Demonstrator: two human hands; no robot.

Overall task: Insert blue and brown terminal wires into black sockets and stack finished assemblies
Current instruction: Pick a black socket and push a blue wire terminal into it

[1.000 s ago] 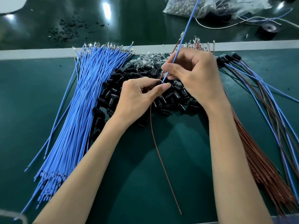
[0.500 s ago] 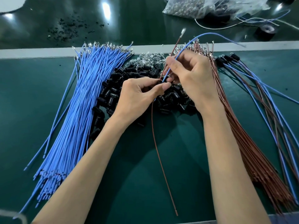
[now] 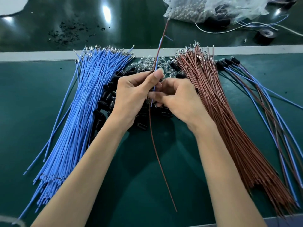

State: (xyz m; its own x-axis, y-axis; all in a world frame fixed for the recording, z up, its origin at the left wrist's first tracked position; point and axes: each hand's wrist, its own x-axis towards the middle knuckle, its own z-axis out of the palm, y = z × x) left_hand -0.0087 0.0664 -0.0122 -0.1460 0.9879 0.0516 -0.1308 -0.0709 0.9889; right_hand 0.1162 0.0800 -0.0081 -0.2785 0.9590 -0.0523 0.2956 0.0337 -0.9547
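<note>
Head view: over the black sockets pile (image 3: 106,99), the left hand (image 3: 134,95) pinches a brown wire (image 3: 155,145) between thumb and curled fingers. The right hand (image 3: 180,102) pinches a blue wire (image 3: 156,62) beside it. A blue bundle (image 3: 78,112) lies left of the pile, a brown bundle (image 3: 221,112) right of it, and finished assemblies (image 3: 226,63) farther right.

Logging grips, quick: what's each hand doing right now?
Left hand: pinching the brown wire.
Right hand: pinching the blue wire.
</note>
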